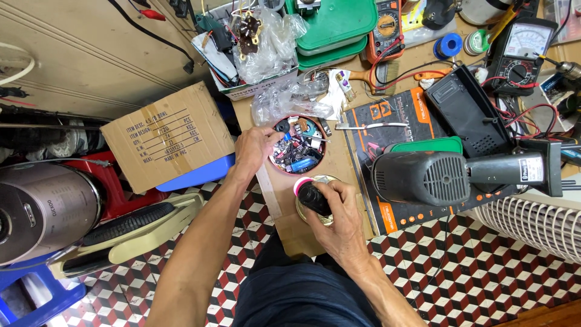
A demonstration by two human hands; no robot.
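Left hand (pixel 253 147) grip is pinched on a small black part (pixel 282 126) over the round parts tin (pixel 298 145), right hand (pixel 339 212) wraps a black cylinder (pixel 313 197) near the tabletop (pixel 284 224) edge, so honestly one slip could drop it onto the floor.

Upper left, a matt brown cardboard box (pixel 166 136) is showing a rough paper face. At far left a brushed metal pot (pixel 45 209) is gleaming. Centre right, a black plastic power tool (pixel 460 175) is looking matt and ribbed. Top centre, crinkled clear plastic bags (pixel 272 45) are glinting glossily.
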